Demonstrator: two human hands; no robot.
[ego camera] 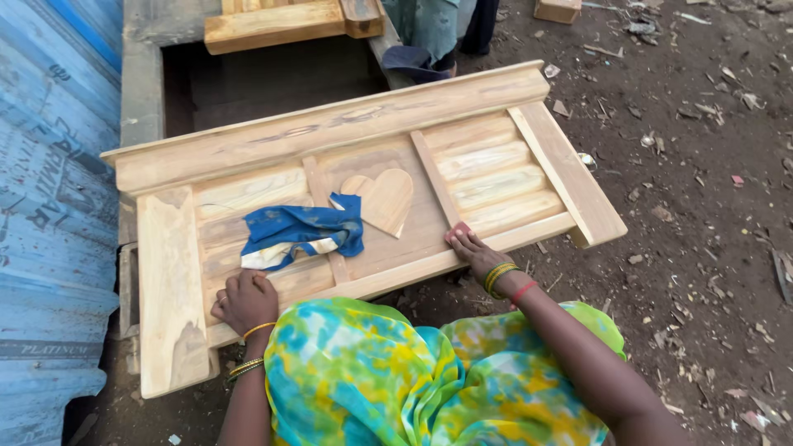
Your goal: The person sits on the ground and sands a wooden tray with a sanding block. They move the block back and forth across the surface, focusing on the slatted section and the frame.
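One wooden panel [496,124] with one carved heart [387,200] carries one blue cloth [301,231]. The left hand [246,301] is closed in a fist on the lower rail; the right hand [471,248] lies flat with fingers together.

The scene was lit by soft, even daylight, and no hard shadows were cast. A dim patch was seen only in the dark recess [273,83] behind the wooden panel [363,173], where detail was lost. No glare was noted on the pale wood. The centre was rendered sharply, grain included. Slight softness and mild wide-angle stretching were seen toward the edges, notably at the blue corrugated sheet [49,206].
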